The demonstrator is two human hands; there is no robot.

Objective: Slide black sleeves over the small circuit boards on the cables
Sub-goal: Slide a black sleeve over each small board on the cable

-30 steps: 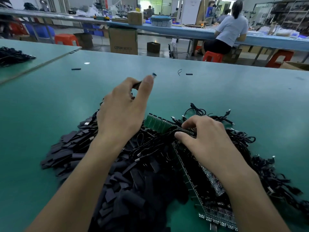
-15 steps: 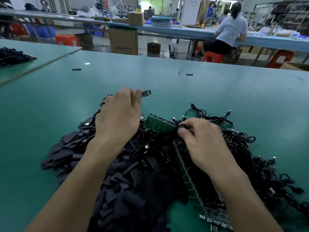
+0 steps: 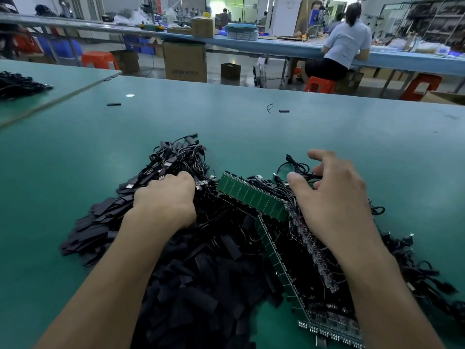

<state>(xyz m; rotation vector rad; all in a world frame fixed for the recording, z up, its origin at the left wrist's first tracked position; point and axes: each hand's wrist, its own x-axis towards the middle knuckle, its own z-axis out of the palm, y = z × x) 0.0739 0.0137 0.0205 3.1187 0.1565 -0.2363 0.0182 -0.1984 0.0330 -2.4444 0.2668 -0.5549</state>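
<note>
The small board [image 3: 202, 183] may snag in the tangled cables [image 3: 181, 157] or slip, since my left hand [image 3: 163, 200], curled down among them, seems only to pinch it; the fingers are hidden. It is tiny, dark, bare, poking out at the fist's three o'clock; sleeves [image 3: 201, 285] lie at six, my right hand [image 3: 332, 195] spread open beyond.

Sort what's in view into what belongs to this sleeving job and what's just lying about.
Job: pile of black sleeves; tangle of cables; small circuit board; green board panel.

Lying about: left stray black piece; right stray black piece; wire loop; cardboard box; red stool; cable heap on the next table.
</note>
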